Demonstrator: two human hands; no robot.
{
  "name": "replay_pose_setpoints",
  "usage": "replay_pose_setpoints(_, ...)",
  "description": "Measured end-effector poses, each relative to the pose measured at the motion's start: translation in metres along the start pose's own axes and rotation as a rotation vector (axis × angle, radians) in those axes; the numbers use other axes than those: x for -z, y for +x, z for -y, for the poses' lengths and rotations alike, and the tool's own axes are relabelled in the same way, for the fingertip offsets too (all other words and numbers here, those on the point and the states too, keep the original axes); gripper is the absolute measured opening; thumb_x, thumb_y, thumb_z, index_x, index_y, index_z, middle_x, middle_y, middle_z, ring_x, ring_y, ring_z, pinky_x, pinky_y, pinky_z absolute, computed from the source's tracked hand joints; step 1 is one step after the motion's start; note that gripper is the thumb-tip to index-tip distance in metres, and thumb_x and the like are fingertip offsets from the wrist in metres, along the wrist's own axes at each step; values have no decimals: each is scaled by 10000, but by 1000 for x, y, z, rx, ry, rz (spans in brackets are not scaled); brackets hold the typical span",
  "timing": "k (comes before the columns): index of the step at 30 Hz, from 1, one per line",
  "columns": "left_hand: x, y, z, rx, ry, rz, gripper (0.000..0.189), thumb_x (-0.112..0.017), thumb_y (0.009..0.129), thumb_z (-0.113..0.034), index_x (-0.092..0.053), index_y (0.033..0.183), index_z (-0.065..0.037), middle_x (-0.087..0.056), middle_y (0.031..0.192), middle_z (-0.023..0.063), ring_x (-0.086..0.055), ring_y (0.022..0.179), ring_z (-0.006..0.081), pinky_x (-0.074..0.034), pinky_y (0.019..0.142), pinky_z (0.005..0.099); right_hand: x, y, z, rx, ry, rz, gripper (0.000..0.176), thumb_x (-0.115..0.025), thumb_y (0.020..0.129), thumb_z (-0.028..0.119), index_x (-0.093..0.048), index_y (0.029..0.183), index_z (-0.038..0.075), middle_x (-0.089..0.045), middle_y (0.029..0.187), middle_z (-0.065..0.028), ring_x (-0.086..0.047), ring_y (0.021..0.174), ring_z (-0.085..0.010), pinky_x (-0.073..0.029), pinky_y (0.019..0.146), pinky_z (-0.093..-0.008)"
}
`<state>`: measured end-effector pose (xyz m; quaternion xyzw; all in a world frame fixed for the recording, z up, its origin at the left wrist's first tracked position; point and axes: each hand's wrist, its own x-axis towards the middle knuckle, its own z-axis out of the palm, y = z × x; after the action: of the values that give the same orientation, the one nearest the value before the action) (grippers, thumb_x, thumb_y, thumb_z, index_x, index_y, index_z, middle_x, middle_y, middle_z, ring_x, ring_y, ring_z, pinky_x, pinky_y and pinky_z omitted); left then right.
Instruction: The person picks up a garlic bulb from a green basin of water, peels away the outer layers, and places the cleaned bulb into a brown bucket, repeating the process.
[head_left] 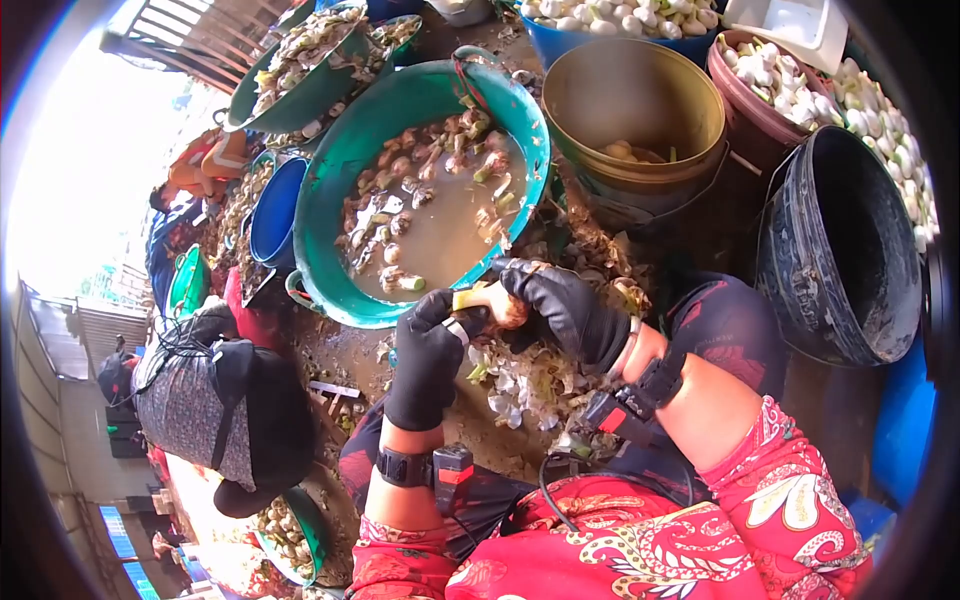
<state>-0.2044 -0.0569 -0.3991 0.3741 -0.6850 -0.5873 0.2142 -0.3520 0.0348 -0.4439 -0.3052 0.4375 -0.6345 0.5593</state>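
Both hands gloved in black, meeting low over the lap. Left hand (428,352) closed around the near end of a small pale bulb (490,303), thumb pressed on top; right hand (566,312) curled over its far end, fingers (530,284) wrapped tight. The bulb is pinched between the two gloves, in the air just above a heap of peelings (528,385) on the ground. A pale sliver shows at the left thumb; cannot tell if it is a blade or a strip of peel. Each wrist carries a black strap with a small device. Just beyond the hands, a big green basin (330,190) holds murky water with cut pieces floating in it. To its right a tan bucket (640,110), nearly empty, then a dark bucket (840,250) on the far right. Behind those, a maroon bucket (735,95) is piled with white peeled pieces. Left of the basin, a smaller blue basin (272,212) — and near it another person (190,400) in a patterned top, seated low.
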Motion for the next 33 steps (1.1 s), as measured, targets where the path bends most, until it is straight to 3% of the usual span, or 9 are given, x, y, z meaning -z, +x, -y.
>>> replay_pose_setpoints(4,11,4,-2,-468,664,39,269,-624,678,20,-662,938,-35,-631,802,108,-605,750,219,-472,687,303,7,7,-6,-407,513,350,350,-438,941,407,-558,969,80,-596,781,-56,-572,617,-144,-464,508,-263)
replay_pose_setpoints(9,7,1,10,-112,37,38,333,-587,766,-25,-597,1098,-5,-631,872,71,-608,749,178,-476,705,267,7,5,-3,-406,632,446,354,-483,924,387,-580,876,50,-586,742,-50,-565,626,-149,-454,549,-265)
replay_pose_setpoints(11,25,-3,26,-274,494,147,318,-451,847,47,-541,1152,38,-622,976,78,-611,845,133,-493,749,273,13,11,-4,-361,631,432,351,-496,920,376,-582,858,42,-585,746,-48,-566,653,-146,-452,581,-266)
replay_pose_setpoints(13,19,-9,34,41,-413,136,306,-504,858,-17,-543,1156,40,-621,1000,74,-604,821,124,-485,735,262,18,15,-10,-277,642,428,338,-518,912,356,-579,862,27,-592,780,-51,-565,699,-136,-440,616,-264)
replay_pose_setpoints(19,0,-14,2,-11,-63,-11,269,-605,834,-35,-589,1097,23,-637,942,58,-573,737,85,-480,689,232,12,19,-13,-349,497,339,260,-535,914,253,-614,974,13,-632,947,-56,-608,828,-175,-491,710,-316)
replay_pose_setpoints(23,8,-3,2,-19,-190,-53,180,-588,850,-87,-628,990,18,-629,837,32,-554,697,82,-461,634,230,-3,12,-8,800,-1002,-371,97,-556,836,127,-626,830,61,-590,772,-160,-574,717,-306,-462,664,-401)
replay_pose_setpoints(25,16,4,3,-180,-6,-189,184,-567,856,-97,-629,982,23,-617,788,32,-555,672,93,-452,609,228,-11,5,-16,817,-1182,42,129,-548,831,168,-615,779,70,-596,752,-141,-567,680,-317,-461,654,-412)
replay_pose_setpoints(27,21,3,-9,-267,110,-146,155,-541,858,-70,-628,949,21,-613,775,49,-559,674,107,-454,610,247,-16,-6,-32,151,-1133,271,140,-544,762,154,-631,770,45,-631,797,-168,-613,754,-333,-477,678,-423)
replay_pose_setpoints(33,25,1,19,-561,654,-214,136,-486,846,-18,-584,935,17,-594,756,104,-572,682,210,-452,588,323,5,3,-21,-42,-1280,360,244,-533,715,125,-673,889,26,-638,927,-224,-621,913,-341,-494,789,-402)
